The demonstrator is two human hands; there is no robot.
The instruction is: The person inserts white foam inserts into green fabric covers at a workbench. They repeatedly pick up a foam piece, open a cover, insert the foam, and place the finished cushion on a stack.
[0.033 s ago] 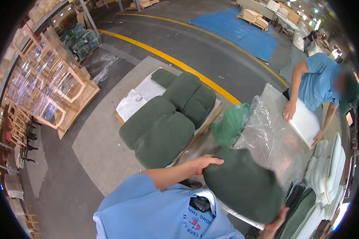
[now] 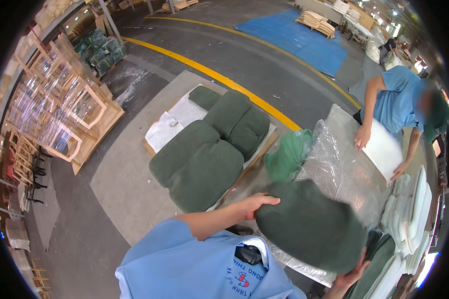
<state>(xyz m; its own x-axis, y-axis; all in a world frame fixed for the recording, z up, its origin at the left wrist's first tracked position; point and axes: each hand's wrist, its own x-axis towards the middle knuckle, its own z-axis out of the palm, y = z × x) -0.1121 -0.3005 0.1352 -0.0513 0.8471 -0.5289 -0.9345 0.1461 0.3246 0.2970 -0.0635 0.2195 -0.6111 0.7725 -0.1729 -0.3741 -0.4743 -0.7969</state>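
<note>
A dark green cushion (image 2: 312, 226) is held up in front of me between both hands. My left hand (image 2: 257, 205) grips its left edge, thumb on top and fingers underneath. At its lower right edge my right hand (image 2: 355, 274) is closed on the rim, close beside a stack of green covered pieces (image 2: 379, 264). Below the cushion lies a table covered in clear plastic film (image 2: 329, 169). A bundle of green plastic netting or film (image 2: 289, 157) sits just beyond the cushion.
Green cushions (image 2: 204, 164) lie on a low pallet with white sheets (image 2: 164, 130) ahead left. Across the table a co-worker (image 2: 396, 99) handles a white foam pad (image 2: 382, 149). White pads (image 2: 406, 212) are stacked at right. Wrapped wooden frames (image 2: 60, 109) stand far left.
The cushion's right side has swung slightly to the right and up, and my right hand has shifted right with it. My left hand stays nearly in place.
</note>
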